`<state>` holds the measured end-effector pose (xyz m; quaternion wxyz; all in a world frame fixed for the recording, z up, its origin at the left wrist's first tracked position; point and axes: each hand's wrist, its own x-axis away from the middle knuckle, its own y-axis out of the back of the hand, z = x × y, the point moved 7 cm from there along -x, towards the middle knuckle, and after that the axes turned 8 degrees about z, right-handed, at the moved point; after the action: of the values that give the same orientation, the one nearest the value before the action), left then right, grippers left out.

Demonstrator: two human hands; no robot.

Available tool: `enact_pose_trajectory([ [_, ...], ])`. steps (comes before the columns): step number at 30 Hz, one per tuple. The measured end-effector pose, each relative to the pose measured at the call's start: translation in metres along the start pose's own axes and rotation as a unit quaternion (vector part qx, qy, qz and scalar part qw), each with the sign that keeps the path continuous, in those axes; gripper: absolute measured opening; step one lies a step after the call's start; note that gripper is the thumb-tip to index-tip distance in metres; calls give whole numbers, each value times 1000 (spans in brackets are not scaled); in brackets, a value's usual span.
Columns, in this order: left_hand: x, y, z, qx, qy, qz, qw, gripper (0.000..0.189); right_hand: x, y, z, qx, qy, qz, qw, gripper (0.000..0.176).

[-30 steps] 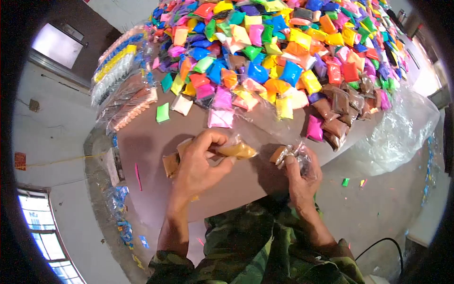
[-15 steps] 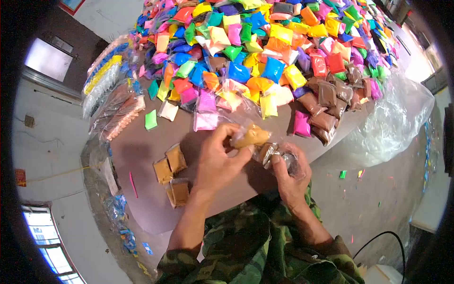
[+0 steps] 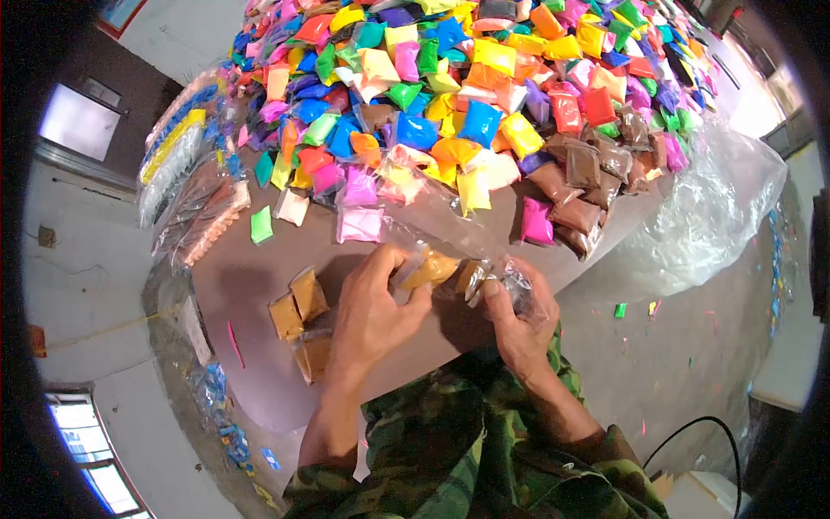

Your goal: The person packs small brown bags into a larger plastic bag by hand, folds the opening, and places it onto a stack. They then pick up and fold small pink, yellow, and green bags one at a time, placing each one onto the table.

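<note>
My left hand [image 3: 377,303] pinches a tan packet [image 3: 430,270] between thumb and fingers, above the table near its front edge. My right hand [image 3: 523,316] is closed round a clear plastic bag [image 3: 517,281], with a brown packet [image 3: 471,278] showing at its opening beside my thumb. Clear film stretches from the bag up over the space between both hands. Left of my left hand, several tan-brown packets [image 3: 309,294] lie in a small group on the table [image 3: 259,389].
A large heap of coloured packets [image 3: 484,121] covers the back. Brown packets [image 3: 582,164] lie at its right, beside a big clear plastic bag [image 3: 692,233]. Bagged rows [image 3: 177,156] stand at left; a pink strip [image 3: 235,344] lies below them. A black cable [image 3: 735,450] curves at lower right.
My left hand has moved left with the tan packet, further from my right hand. More clear film shows between them. The view has shifted slightly.
</note>
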<state>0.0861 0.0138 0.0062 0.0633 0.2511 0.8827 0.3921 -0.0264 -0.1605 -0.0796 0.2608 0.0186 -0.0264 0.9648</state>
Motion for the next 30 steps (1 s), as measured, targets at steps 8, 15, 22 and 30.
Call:
enact_pose_trajectory([
  [8,-6,-11,-26,-126,-20,7,992,29,1,1,9,78,62,-4,995,34],
  [15,-7,-11,-28,16,-47,50,998,33,0,3,5,71,74,2,995,34],
  [22,-7,16,13,231,6,13,973,30,2,1,6,55,44,8,997,30],
  [30,-19,17,34,268,20,6,963,24,0,1,3,43,51,3,998,30],
])
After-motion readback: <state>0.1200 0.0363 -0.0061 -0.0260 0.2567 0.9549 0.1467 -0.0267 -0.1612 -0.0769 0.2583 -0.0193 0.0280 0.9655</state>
